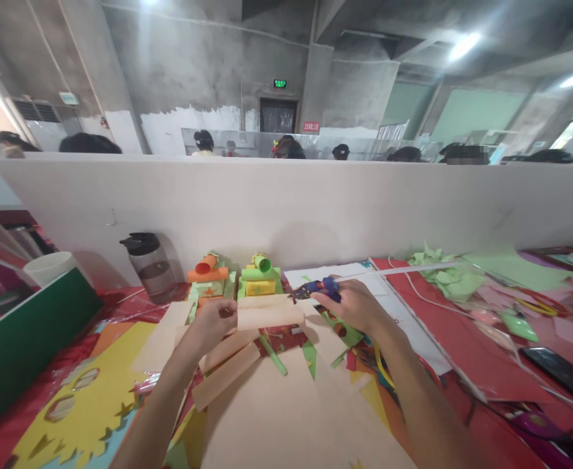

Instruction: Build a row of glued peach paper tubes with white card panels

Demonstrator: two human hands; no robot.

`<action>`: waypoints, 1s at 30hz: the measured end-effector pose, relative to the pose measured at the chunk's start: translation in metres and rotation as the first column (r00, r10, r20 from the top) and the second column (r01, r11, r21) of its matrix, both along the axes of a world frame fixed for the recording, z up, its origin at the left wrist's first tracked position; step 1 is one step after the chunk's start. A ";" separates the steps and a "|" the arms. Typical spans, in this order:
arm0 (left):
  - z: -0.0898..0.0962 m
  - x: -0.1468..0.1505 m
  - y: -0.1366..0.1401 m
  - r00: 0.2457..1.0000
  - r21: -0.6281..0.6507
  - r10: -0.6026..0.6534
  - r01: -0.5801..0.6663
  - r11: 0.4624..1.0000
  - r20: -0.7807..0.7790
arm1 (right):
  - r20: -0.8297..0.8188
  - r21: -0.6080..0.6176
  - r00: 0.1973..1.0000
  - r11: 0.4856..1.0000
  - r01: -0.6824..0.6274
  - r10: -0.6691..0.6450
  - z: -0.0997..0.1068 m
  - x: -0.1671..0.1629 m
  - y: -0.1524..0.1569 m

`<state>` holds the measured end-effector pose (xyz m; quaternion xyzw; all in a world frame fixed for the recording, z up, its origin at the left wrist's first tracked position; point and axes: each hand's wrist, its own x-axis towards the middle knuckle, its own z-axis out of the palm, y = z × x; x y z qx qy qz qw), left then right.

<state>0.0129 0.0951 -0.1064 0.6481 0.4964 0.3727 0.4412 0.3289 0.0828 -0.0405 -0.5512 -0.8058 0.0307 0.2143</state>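
My left hand [214, 327] pinches the left end of a rolled piece of peach-coloured paper [270, 314]. In my right hand [357, 306] is a blue glue gun [321, 288], its nozzle pointing left at the paper roll's upper right edge. A long whitish stick [413, 268] stretches to the right behind the gun. Below my left hand lie two more peach paper rolls [226, 376]. A big peach sheet [291, 417] covers the table in front of me. Whether the nozzle touches the paper, I cannot tell.
Two paper models with orange [208, 273] and green tubes [261, 268] stand near a white partition [247, 208]. A water bottle [152, 267] is at left, above yellow cut-out paper [85, 397]. Paper scraps [442, 277] and a phone [562, 378] lie at right.
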 end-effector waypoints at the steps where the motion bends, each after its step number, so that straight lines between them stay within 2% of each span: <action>1: 0.001 0.001 0.000 1.000 -0.003 0.001 -0.001 1.000 0.004 | 0.003 -0.003 1.000 1.000 -0.006 0.006 0.000 0.000 0.000; 7: -0.001 0.001 0.001 1.000 -0.013 0.005 -0.005 1.000 0.021 | 0.019 -0.007 1.000 1.000 -0.008 0.008 0.001 -0.002 -0.001; 11: -0.003 0.003 0.002 1.000 -0.015 0.013 -0.013 1.000 0.020 | 0.023 -0.043 0.999 0.999 -0.033 0.034 0.000 -0.015 -0.003; 21: -0.008 0.015 0.000 0.995 -0.009 -0.057 0.058 0.998 0.082 | -0.244 -0.076 0.964 0.989 -0.124 0.102 -0.002 -0.059 -0.022; 25: -0.008 0.013 0.001 0.992 -0.026 -0.049 0.053 0.998 0.119 | -0.370 -0.070 0.923 0.988 -0.138 0.103 -0.002 -0.046 -0.017; 30: -0.002 0.005 0.001 0.991 -0.048 -0.030 0.037 0.998 0.133 | -0.625 -0.177 0.779 0.962 -0.206 0.051 -0.006 -0.009 -0.003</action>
